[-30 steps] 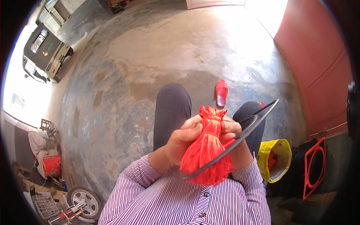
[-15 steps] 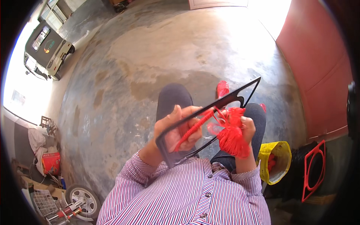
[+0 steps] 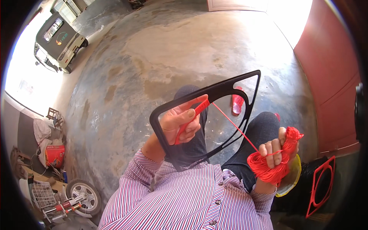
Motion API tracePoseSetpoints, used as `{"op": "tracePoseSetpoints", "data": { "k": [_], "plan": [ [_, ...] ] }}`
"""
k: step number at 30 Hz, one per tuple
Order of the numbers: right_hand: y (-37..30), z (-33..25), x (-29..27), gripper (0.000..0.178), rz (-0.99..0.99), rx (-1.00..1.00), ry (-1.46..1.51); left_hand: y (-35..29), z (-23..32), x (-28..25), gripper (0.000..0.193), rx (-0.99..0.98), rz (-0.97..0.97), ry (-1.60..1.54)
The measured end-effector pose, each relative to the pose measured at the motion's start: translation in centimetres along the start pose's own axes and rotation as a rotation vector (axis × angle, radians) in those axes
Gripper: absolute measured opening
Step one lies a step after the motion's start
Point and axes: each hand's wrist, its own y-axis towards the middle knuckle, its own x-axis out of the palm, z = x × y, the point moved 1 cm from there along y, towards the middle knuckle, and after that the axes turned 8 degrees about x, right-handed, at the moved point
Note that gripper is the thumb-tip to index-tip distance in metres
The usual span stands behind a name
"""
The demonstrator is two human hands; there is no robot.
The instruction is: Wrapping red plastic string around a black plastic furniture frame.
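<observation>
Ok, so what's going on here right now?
A seated person is handling red cord and a black frame with both bare hands. The left hand grips the red-wound section within the frame, while the right hand, out to the side, clutches a loose bundle of red cord. A single strand runs straight between the wound section and the bundle. A yellow container shows partly behind the right hand.

two hands (image 3: 172, 122), one held black frame (image 3: 220, 90), one hank of red cord (image 3: 270, 174), two red shoes (image 3: 237, 102), one red frame (image 3: 311, 197), one spoked wheel (image 3: 92, 197), one wire basket (image 3: 43, 194), one vehicle (image 3: 57, 40)
</observation>
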Motion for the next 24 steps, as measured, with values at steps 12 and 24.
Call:
{"op": "tracePoseSetpoints", "data": {
  "k": [12, 24],
  "plan": [
    [-0.2, 5.0, -2.1, 0.05, 0.52, 0.268, 0.064, 0.3, -0.2, -0.9, 0.044, -0.018, 0.048, -0.006],
    [6.4, 7.8, 1.7, 0.037, 0.437, 0.334, -0.296, 0.1, -1.1, 1.6, 0.049, -0.087, -0.006, 0.053]
  ]
}}
